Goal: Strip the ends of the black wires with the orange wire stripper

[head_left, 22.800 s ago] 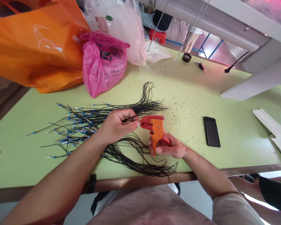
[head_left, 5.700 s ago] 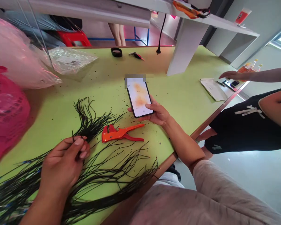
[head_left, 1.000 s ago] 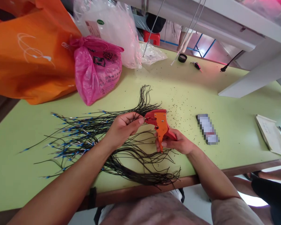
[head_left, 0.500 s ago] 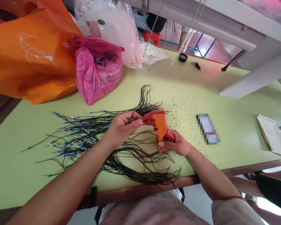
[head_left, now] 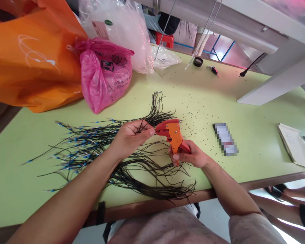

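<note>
Wires [head_left: 142, 173], black, loose bundle; lower centre, reaching the near edge of the green bench [head_left: 27, 183]; blue-tipped ends [head_left: 73, 149] fanned to the left; right hand [head_left: 190, 156], just right of centre, fingers wrapped tight round the handles of the wire stripper [head_left: 172, 134]; wire stripper, orange and red, centre of frame, head pointing left; left hand [head_left: 129, 137], fingers pinching a single wire [head_left: 142, 126] at the stripper's jaws; phone [head_left: 225, 139], flat, right of centre; paper [head_left: 293, 145], far right; black specks scattered mid-bench; pink bag [head_left: 105, 76], orange bag [head_left: 33, 57] and clear plastic bag [head_left: 127, 30], upper left; black ring [head_left: 198, 61] and plug [head_left: 242, 75], upper right of centre.
</note>
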Available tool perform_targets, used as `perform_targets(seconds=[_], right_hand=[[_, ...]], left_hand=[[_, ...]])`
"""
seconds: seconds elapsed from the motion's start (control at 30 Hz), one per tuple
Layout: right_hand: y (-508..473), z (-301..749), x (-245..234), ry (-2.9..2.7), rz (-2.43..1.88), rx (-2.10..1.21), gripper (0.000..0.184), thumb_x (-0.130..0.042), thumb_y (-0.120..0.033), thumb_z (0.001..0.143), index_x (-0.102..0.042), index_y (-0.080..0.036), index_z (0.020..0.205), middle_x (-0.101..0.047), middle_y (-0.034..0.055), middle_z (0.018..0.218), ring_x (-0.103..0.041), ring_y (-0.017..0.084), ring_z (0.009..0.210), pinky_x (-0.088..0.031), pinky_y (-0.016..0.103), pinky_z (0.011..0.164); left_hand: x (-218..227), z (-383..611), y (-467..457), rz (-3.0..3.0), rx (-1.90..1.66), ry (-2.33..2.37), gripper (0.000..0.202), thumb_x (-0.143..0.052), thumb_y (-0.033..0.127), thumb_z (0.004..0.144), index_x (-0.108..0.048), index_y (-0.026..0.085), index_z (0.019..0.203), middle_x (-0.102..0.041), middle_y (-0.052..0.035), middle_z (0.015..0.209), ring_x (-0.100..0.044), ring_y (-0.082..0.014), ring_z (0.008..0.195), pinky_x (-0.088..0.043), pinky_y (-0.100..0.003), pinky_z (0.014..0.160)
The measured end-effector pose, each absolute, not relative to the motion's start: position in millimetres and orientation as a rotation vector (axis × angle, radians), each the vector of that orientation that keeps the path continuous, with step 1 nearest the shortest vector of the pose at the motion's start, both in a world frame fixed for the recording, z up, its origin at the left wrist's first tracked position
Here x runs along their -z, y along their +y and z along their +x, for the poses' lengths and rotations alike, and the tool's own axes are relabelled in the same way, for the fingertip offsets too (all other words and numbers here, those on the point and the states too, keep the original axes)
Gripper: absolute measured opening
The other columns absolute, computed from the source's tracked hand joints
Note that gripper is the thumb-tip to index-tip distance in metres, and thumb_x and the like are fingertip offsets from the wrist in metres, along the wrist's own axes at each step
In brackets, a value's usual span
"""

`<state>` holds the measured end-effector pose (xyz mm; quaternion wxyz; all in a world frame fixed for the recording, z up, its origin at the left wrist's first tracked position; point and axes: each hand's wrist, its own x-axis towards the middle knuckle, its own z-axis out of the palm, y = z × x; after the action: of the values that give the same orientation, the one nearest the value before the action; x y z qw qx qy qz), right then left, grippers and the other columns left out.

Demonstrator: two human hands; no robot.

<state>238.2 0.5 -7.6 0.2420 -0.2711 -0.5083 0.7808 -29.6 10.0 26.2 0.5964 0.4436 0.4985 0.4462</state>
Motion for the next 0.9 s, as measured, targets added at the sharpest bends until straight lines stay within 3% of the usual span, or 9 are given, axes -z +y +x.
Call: perform_targets(seconds=[0.27,0.5,0.9], right_hand=[[2.2,239.9,8.8,-1.405,-0.661,-2.151,0.032,-0.086,-0.035,0.096,-0.07,-0.014,0.116,-0.069,0.0013,0.083,-0.068,0.015,0.071,-0.056,0.03,0.071],[3.4,242.4,8.3,-1.427,-0.641,-2.172,0.035,-0.086,-0.035,0.096,-0.07,-0.013,0.119,-0.07,0.0032,0.088,-0.069,0.016,0.076,-0.053,0.031,0.073],[3.4,242.7,11.7,-1.45,-0.597,-2.159,0.035,-0.085,-0.034,0.097,-0.069,-0.014,0.122,-0.069,0.0029,0.09,-0.071,0.017,0.079,-0.056,0.031,0.074]], left_hand=[[-31.3,-33.3,8.9,1.213,-1.045,1.172,0.035,-0.09,0.044,0.082,-0.07,0.016,0.076,-0.047,0.0072,0.057,-0.034,-0.007,0.054,-0.026,-0.022,0.049],[-28.0,-36.8,10.9,1.229,-0.985,1.155,0.041,-0.091,0.051,0.076,-0.074,0.016,0.086,-0.05,0.0067,0.058,-0.037,-0.0087,0.053,-0.027,-0.022,0.048],[-25.4,-35.2,10.5,1.287,-1.0,1.147,0.037,-0.085,0.05,0.081,-0.062,0.021,0.076,-0.048,0.0059,0.057,-0.037,-0.0106,0.054,-0.03,-0.023,0.049]])
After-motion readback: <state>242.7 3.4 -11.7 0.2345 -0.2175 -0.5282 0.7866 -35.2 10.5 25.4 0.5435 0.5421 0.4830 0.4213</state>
